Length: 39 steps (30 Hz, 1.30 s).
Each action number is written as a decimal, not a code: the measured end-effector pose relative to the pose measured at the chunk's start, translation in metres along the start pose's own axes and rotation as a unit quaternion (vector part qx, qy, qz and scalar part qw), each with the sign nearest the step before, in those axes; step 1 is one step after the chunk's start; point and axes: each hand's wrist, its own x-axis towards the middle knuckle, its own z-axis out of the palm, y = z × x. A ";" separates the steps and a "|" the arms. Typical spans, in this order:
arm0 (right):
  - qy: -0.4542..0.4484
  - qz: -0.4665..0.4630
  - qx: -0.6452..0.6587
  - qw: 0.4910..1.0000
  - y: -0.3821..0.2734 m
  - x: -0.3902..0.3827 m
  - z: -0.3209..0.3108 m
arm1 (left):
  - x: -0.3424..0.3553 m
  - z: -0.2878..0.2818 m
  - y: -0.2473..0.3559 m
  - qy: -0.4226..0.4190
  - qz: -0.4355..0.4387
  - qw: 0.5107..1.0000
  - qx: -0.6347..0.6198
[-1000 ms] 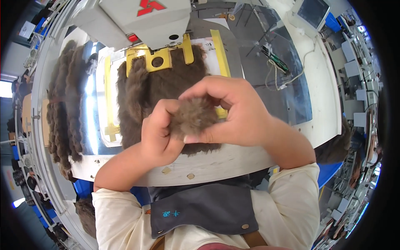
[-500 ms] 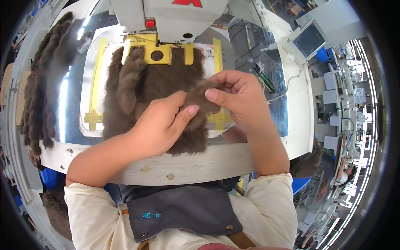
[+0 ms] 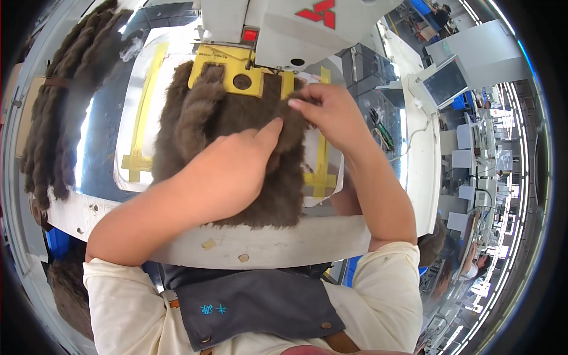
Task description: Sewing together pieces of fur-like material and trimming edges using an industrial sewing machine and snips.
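A dark brown fur piece (image 3: pixel 248 118) lies under the yellow template plate (image 3: pixel 228 59) of a white sewing machine (image 3: pixel 307 29). One narrow fur strip (image 3: pixel 204 115) stands up along its left side. At the right edge, close to the plate's right arm, my right hand (image 3: pixel 340 118) pinches the upper end of a second fur strip (image 3: pixel 290 133) between thumb and fingertips. My left hand (image 3: pixel 234 168) rests over the fur, its index finger stretched out against that strip. Its other fingers are mostly hidden beneath the hand.
Long braided fur lengths (image 3: pixel 56 118) hang at the left of the table. Yellow tape (image 3: pixel 322 171) borders the white sheet under the fur. Green-handled snips (image 3: pixel 381 130) lie to the right, before a small screen (image 3: pixel 445 81). The pale table edge (image 3: pixel 278 242) runs in front of me.
My right hand has moved up toward the yellow plate with the strip's end. My left hand has gone from a thumb-and-finger pinch to a stretched index finger. The view has shifted slightly.
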 end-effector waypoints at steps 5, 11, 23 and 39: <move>-0.010 -0.064 -0.117 0.991 0.002 0.042 0.009 | 0.027 -0.030 -0.016 -0.104 0.013 0.994 0.043; 0.040 -0.146 -0.110 0.982 0.015 0.056 0.021 | 0.054 -0.022 -0.051 -0.041 0.155 0.937 0.312; 0.049 -0.133 -0.137 0.980 0.020 0.069 0.014 | 0.066 -0.015 -0.058 -0.005 0.207 0.913 0.352; 0.093 -0.121 -0.052 0.987 0.048 0.083 0.013 | 0.078 -0.016 -0.058 0.014 0.226 0.895 0.384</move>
